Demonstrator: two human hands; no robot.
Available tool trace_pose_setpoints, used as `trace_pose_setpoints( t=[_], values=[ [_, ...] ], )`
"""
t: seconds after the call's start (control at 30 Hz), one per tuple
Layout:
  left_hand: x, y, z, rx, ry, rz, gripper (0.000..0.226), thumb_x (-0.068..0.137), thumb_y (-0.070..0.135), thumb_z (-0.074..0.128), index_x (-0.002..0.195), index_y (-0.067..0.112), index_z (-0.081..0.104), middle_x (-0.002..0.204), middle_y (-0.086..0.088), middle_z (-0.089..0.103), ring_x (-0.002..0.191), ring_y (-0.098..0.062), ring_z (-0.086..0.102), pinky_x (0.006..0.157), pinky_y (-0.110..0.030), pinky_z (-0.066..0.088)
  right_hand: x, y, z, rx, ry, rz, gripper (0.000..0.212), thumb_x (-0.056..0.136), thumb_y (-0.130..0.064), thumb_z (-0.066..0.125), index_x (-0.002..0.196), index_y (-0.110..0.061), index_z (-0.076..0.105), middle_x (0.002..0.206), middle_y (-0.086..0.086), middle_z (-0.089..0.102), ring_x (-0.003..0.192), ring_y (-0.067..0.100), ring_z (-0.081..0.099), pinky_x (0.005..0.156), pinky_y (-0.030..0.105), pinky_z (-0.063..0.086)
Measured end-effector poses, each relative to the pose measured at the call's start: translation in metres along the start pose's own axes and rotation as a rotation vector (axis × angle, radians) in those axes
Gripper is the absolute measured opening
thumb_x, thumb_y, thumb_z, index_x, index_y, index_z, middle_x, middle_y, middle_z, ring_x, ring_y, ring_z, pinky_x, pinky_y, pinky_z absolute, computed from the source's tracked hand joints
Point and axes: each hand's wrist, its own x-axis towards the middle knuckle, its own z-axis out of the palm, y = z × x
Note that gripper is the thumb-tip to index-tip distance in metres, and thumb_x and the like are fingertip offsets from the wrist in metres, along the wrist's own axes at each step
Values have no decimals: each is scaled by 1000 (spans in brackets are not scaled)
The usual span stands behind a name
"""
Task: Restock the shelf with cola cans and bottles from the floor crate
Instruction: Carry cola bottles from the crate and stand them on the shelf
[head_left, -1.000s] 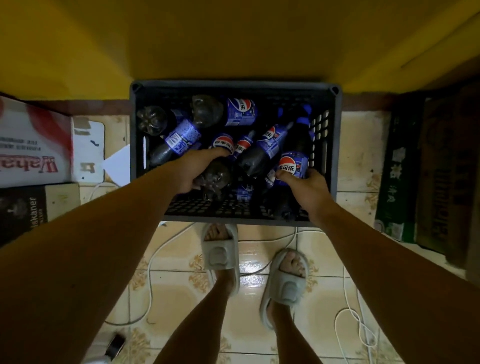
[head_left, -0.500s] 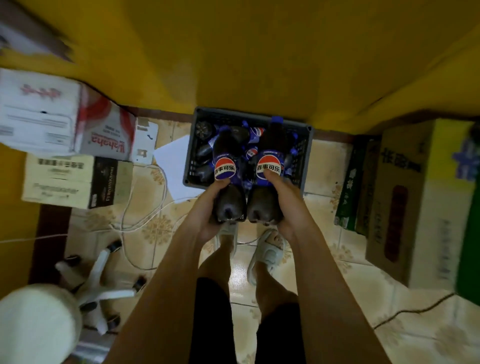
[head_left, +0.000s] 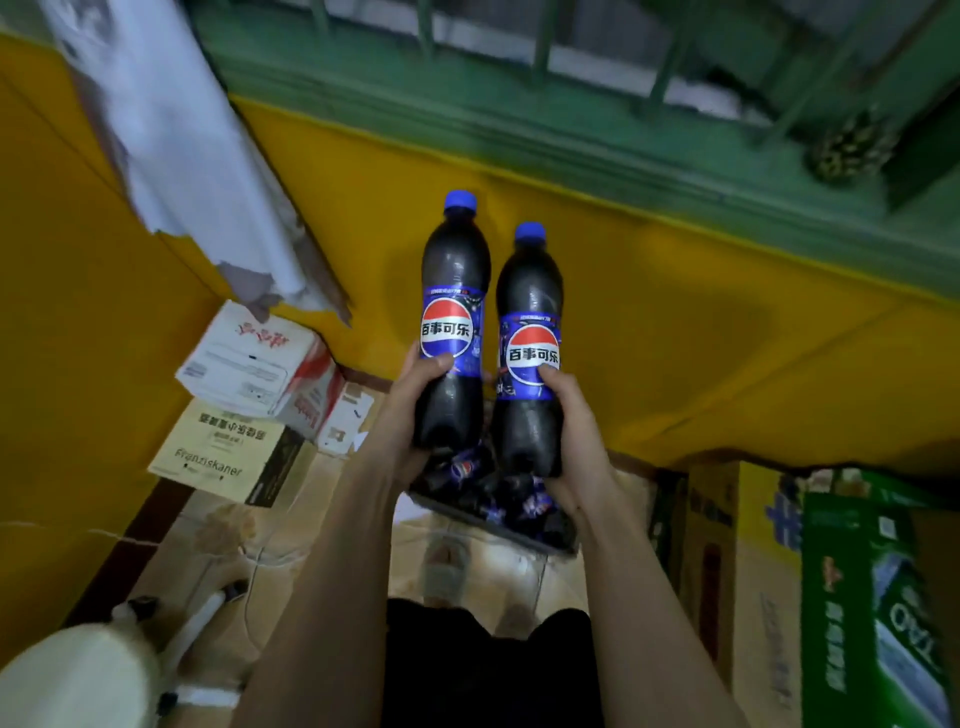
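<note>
Left hand (head_left: 415, 405): gripping a dark plastic cola bottle with blue cap (head_left: 453, 322), fingers curling round it.
Right hand (head_left: 571, 421): clamping a second matching bottle (head_left: 530, 353).
Change: both now lifted above the black floor crate (head_left: 498, 501), heading shelfward.

Stacked cardboard boxes (head_left: 249, 395) left, green carton (head_left: 872, 613) right, perhaps a chair (head_left: 78, 675).

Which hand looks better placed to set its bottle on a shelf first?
Left, marginally. The left hand holds its bottle higher and further forward than the right hand holds its bottle. Both stand upright; no shelf is clearly visible.
</note>
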Motion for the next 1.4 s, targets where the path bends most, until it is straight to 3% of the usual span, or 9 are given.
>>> trace_pose_setpoints(
  t=[0.13, 0.27, 0.37, 0.53, 0.63, 0.87, 1.03, 1.23, 1.4],
  values=[
    [-14, 45, 8, 56, -1, 168, 114, 58, 55, 87, 141, -6, 39, 97, -20, 65, 66, -29, 66, 51, -34, 53, -7, -21, 28, -125, -152, -224, 44, 79, -44, 76, 113, -17, 65, 94, 10, 70, 78, 26, 64, 71, 38, 54],
    [-36, 74, 25, 52, 75, 341, 110, 56, 62, 86, 141, 5, 46, 104, -18, 68, 75, -28, 67, 55, -35, 55, -21, -49, 57, -139, -298, -307, 34, 84, -34, 70, 112, -15, 65, 92, 12, 71, 71, 25, 67, 62, 32, 55],
    [-57, 80, 41, 14, 133, 463, 90, 70, 54, 80, 142, 11, 47, 112, -17, 66, 85, -29, 64, 63, -36, 56, -34, -67, 69, -176, -370, -336, 36, 83, -35, 68, 113, -15, 64, 94, 11, 72, 73, 29, 67, 63, 35, 56],
    [-96, 59, 66, -5, 223, 555, 104, 67, 59, 80, 143, 0, 40, 98, -19, 68, 69, -31, 67, 58, -35, 54, -61, -83, 56, -185, -496, -298, 34, 82, -38, 68, 112, -21, 64, 94, 7, 74, 81, 33, 69, 63, 38, 57],
    [-123, 38, 71, -48, 267, 563, 112, 64, 62, 81, 145, -2, 37, 99, -24, 65, 73, -35, 66, 63, -38, 54, -77, -84, 45, -214, -587, -279, 35, 84, -38, 68, 113, -19, 64, 100, 13, 72, 86, 35, 66, 66, 39, 57],
    [-204, -13, 80, -67, 461, 715, 67, 83, 48, 67, 138, 15, 47, 103, -19, 68, 92, -40, 64, 77, -50, 57, -122, -57, 37, -228, -852, -126, 58, 81, -41, 73, 125, -8, 58, 97, 15, 68, 75, 26, 67, 63, 37, 57],
    [-264, -34, 80, -39, 630, 833, 39, 91, 42, 54, 125, 23, 55, 100, -21, 67, 81, -37, 64, 60, -39, 56, -157, -32, 42, -319, -996, -20, 49, 86, -36, 66, 126, -11, 57, 98, 12, 70, 79, 23, 69, 63, 34, 57],
    [-330, -48, 69, -41, 775, 932, 91, 74, 61, 74, 141, 10, 43, 110, -24, 63, 82, -37, 64, 61, -39, 55, -201, 1, 60, -399, -1124, 35, 42, 86, -39, 68, 122, -18, 61, 102, 12, 71, 87, 30, 70, 70, 40, 59],
    [-394, -70, 54, -92, 861, 1010, 94, 73, 61, 75, 144, 8, 42, 113, -22, 61, 85, -35, 64, 61, -38, 56, -250, 37, 74, -436, -1223, 114, 39, 90, -42, 60, 119, -17, 60, 92, 8, 73, 77, 23, 71, 66, 40, 57]
  ],
)
